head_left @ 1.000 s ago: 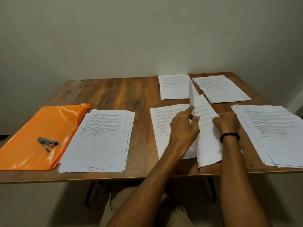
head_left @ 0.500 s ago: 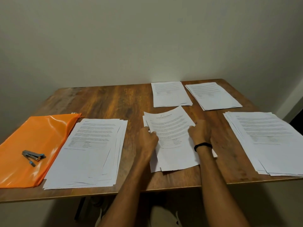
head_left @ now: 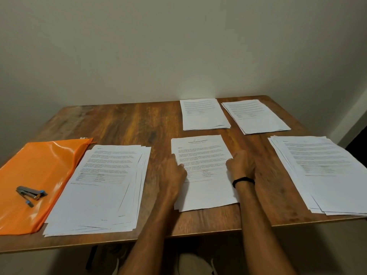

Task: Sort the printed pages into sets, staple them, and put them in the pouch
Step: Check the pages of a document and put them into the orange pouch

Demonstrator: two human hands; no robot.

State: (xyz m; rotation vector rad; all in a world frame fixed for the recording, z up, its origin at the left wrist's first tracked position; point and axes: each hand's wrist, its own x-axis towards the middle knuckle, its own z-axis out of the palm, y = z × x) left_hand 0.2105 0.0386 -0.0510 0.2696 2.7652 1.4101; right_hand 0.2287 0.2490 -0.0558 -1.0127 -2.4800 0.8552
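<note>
- Head cam, looking down at your wooden surface [head_left: 129, 126]: the centre set [head_left: 204, 187] of printed pages lies flat near the front edge, title page up.
- Your left hand [head_left: 174, 175] is curled round the left edge of that set, fingertips on the top sheet.
- Your right hand [head_left: 241, 165], the one with the black wristband [head_left: 243, 180], is curled on the right edge, thumb on the paper.
- A big, loosely fanned left stack [head_left: 103, 185] sits just beside the set, and its left edge overlaps the orange pouch [head_left: 39, 165].
- That pouch lies flat at the far left, with the stapler [head_left: 31, 193] resting on top of it.
- On your right, a fanned right stack [head_left: 325, 171] runs out of view.
- Two smaller far stacks [head_left: 204, 114] sit side by side near the wall.
</note>
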